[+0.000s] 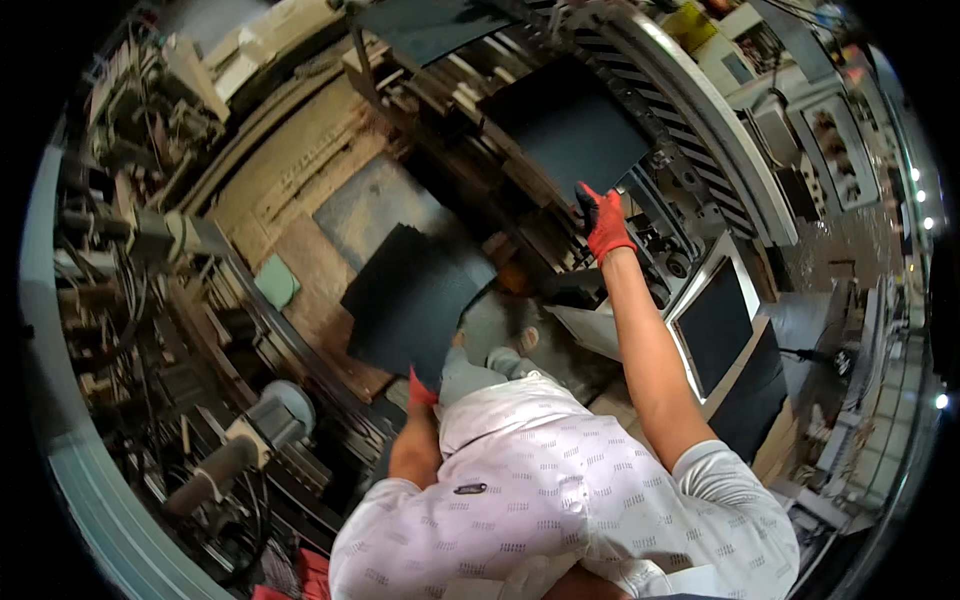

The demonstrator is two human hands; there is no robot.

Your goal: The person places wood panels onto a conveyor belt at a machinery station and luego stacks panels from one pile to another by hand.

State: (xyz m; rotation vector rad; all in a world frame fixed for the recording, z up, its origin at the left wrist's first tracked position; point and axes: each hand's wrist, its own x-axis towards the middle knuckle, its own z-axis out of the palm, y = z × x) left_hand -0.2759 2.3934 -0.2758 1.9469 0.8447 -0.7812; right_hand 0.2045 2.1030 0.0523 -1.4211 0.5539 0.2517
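Observation:
My right hand (603,222), in a red glove, reaches out at arm's length and grips the near edge of a dark flat sheet (575,130) that lies on the machine's bed. My left hand (420,388), also in a red glove, hangs low by my side. It holds a stack of dark sheets (415,295) by the bottom edge, and the stack fans out above a wooden platform. My white patterned shirt (560,490) fills the lower middle and hides most of the left forearm.
A large machine with a curved grey ribbed rail (690,110) stands ahead. A dark framed panel (715,325) sits to the right below my arm. The wooden platform (300,200) lies at the left, with a grey motor (275,415) and cables beside it.

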